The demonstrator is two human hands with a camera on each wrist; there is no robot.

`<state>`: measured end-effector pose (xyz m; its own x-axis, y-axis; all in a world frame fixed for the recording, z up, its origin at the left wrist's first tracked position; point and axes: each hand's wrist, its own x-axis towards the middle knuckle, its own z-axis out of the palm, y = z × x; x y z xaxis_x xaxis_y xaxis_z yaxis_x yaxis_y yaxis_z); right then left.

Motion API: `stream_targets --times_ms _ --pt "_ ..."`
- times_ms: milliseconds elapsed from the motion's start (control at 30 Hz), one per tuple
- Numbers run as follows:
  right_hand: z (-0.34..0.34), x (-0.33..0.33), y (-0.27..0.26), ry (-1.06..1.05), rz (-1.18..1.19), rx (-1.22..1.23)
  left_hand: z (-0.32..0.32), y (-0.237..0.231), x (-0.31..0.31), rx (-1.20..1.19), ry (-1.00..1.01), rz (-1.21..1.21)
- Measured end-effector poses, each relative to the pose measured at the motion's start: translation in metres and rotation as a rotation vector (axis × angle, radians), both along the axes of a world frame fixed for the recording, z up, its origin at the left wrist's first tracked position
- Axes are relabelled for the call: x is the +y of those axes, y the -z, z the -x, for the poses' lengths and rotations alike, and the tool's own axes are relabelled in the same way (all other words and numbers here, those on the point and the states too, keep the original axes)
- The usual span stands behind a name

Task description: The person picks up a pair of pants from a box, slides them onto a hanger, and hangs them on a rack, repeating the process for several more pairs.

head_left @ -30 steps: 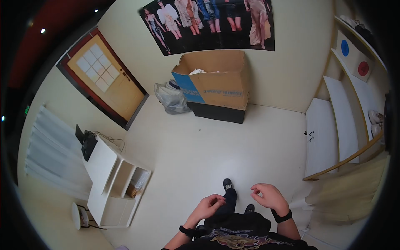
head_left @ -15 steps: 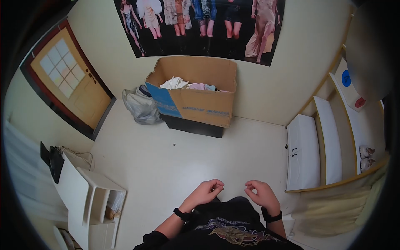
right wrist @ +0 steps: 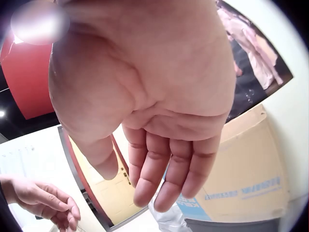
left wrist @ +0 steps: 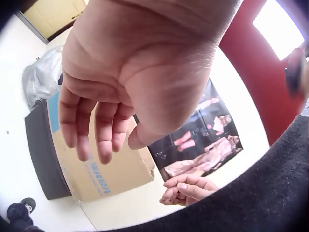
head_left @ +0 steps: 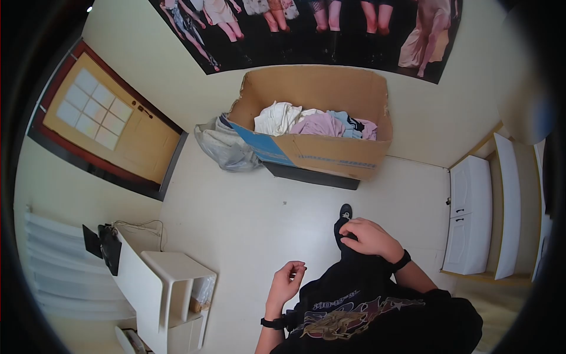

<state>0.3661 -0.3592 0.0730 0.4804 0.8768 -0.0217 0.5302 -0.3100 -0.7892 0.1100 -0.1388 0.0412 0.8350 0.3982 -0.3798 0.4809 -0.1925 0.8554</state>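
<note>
Clothes (head_left: pixel 318 124) lie in the big box (head_left: pixel 339 160) on the far side. The left hand (head_left: pixel 286 284) and right hand (head_left: pixel 372 239) are empty, fingers loosely bent; best, I think, to step close, then reach in without bumping the box.

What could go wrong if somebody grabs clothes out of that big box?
The clothes lie jumbled together, so pulling one might drag others out. The cardboard box seems to rest on a black base, so a hard tug could perhaps make it slide or tip. And the gray plastic bag beside the box could trip anyone who steps too close.
</note>
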Motion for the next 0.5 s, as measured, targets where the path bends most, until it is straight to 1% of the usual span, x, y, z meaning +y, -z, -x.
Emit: stream_targets --times_ms 33,67,100,133,200,267,333,367,433,467,500 --pt "-0.023 0.020 0.009 -0.029 -0.034 -0.040 -0.011 0.004 0.011 -0.008 -0.044 -0.021" --pt "-0.046 0.040 0.015 -0.038 -0.044 -0.025 -0.026 0.005 0.020 -0.020 -0.087 -0.041" --pt "-0.069 0.059 0.020 -0.047 -0.092 -0.062 -0.043 0.002 0.030 -0.005 -0.097 -0.049" --pt "-0.092 0.077 0.023 -0.053 -0.140 -0.096 -0.062 -0.005 0.040 0.033 -0.140 -0.076" --pt "-0.137 0.106 0.030 -0.036 -0.155 -0.098 -0.103 -0.027 0.055 0.106 -0.205 -0.100" --pt "-0.182 0.129 0.041 -0.007 -0.165 -0.114 -0.149 -0.048 0.069 0.103 -0.183 -0.131" --pt "-0.221 0.147 0.057 0.187 -0.146 -0.310 -0.193 -0.049 0.088 0.010 -0.161 -0.191" --pt "-0.237 0.153 0.070 0.191 -0.131 -0.292 -0.212 -0.049 0.097 0.030 -0.154 -0.180" --pt "-0.262 0.158 0.101 0.313 0.110 -0.419 -0.254 -0.054 0.115 -0.007 -0.038 -0.257" --pt "-0.270 0.158 0.116 0.278 0.257 -0.322 -0.274 -0.056 0.123 0.005 -0.026 -0.245" --pt "-0.275 0.157 0.115 0.288 0.270 -0.311 -0.295 -0.058 0.133 -0.034 0.036 -0.261"
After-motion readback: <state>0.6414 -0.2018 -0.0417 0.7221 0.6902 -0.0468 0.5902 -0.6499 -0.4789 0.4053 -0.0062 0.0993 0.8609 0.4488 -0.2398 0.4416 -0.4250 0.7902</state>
